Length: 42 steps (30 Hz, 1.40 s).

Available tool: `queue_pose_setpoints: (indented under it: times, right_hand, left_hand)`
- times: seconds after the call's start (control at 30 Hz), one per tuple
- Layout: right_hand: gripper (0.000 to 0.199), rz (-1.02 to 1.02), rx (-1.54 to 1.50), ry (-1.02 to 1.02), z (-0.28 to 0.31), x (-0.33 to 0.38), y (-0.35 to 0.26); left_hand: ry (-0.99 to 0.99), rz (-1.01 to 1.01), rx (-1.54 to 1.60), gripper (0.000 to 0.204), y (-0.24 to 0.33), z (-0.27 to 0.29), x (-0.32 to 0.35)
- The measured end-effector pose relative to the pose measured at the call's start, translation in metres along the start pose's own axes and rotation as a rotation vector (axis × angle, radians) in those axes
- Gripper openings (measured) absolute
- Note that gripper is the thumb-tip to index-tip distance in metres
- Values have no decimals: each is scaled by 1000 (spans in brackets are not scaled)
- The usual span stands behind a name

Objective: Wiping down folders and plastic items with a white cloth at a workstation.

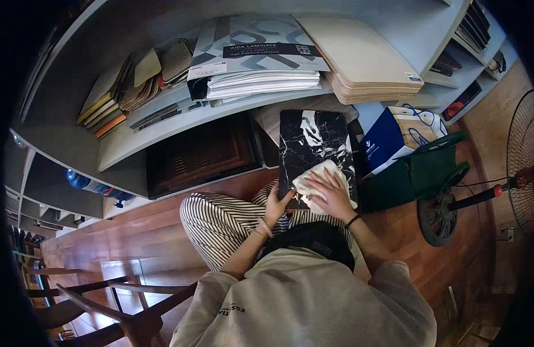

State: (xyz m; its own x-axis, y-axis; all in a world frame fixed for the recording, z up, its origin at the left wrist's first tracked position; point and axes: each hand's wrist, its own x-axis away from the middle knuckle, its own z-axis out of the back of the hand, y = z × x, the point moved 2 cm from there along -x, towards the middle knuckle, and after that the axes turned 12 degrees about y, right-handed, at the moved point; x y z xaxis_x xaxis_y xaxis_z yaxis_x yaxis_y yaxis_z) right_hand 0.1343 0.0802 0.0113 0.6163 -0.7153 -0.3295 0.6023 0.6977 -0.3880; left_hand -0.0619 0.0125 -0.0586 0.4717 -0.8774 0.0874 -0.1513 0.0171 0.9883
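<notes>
Toward the lower right corner of the black marbled panel (pixel 299 153), a white cloth (pixel 300 184) lies beneath the right hand (pixel 332 195), which is spread flat, unclenched. The left hand (pixel 277 206) grasps the panel's lower left edge, thumb on its face. Panel located between the striped trousers (pixel 212 225) and the shelf (pixel 163 132), which carries a grey patterned binder (pixel 261 36).

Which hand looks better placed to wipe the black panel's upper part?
Likely the right hand: it spreads over the white cloth on the black panel. The left hand holds the panel's lower left edge, so it seems suited to steadying.
</notes>
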Motion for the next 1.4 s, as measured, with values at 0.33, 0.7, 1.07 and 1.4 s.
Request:
queue_pose_setpoints:
  times: [0.33, 0.7, 1.07, 1.4]
  right_hand:
    - [54, -159, 225, 218, -25, -47, 46]
    - [52, -89, 153, 26, -3, 30, -8]
    - [52, -150, 185, 112, -16, -36, 51]
    - [53, -131, 182, 146, -3, 7, 27]
  left_hand:
    - [42, -6, -71, 47, -2, -4, 1]
    - [39, 8, -1, 42, -12, -1, 1]
    - [1, 28, 9, 47, -7, -2, -2]
    - [8, 4, -83, 48, -8, 0, 1]
